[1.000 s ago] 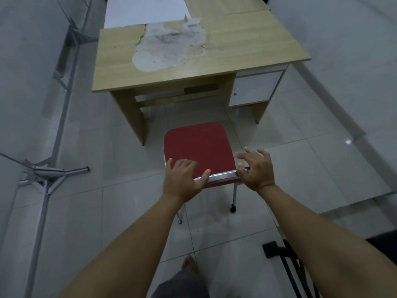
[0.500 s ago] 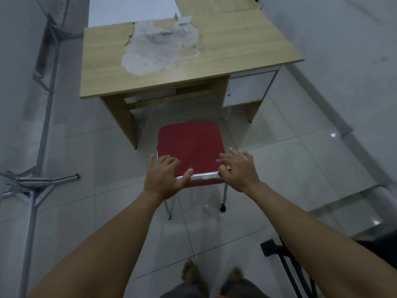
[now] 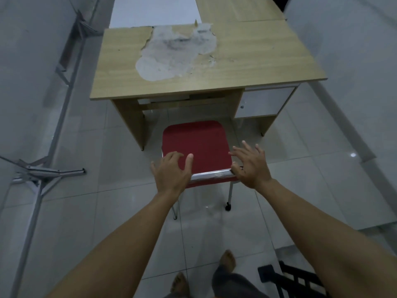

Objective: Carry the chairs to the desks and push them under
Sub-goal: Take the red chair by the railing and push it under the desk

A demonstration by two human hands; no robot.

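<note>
Head view, one frame. I read it from the remote station.

Chair (image 3: 194,145): red padded seat, chrome rear rail (image 3: 211,174). It stands on the tiled floor (image 3: 107,211) directly in front of the desk (image 3: 247,61). The seat's front edge faces the kneehole, between the desk's left side panel (image 3: 129,121) and the white drawer unit (image 3: 266,102). The whole seat shows in front of the desk's near edge, so it is not under the top. Two rear legs are visible; the right one ends in a black foot (image 3: 228,206).

Left hand (image 3: 171,171): palm down on the left end of the rail, fingers spread and slightly bent, thumb stretched forward over the seat.

Right hand (image 3: 252,166): palm against the right end of the rail, fingers straight and fanned out above the seat's right rear corner. Neither hand wraps the rail that I can see.

Desk top: light wood veneer with a large grey worn patch (image 3: 171,54) towards the far edge. A second desk (image 3: 236,7) butts against it beyond.

Also on the floor: a grey metal stand (image 3: 43,173) at the left wall, a black frame (image 3: 290,278) at the bottom right, and the person's bare feet (image 3: 227,259).
</note>
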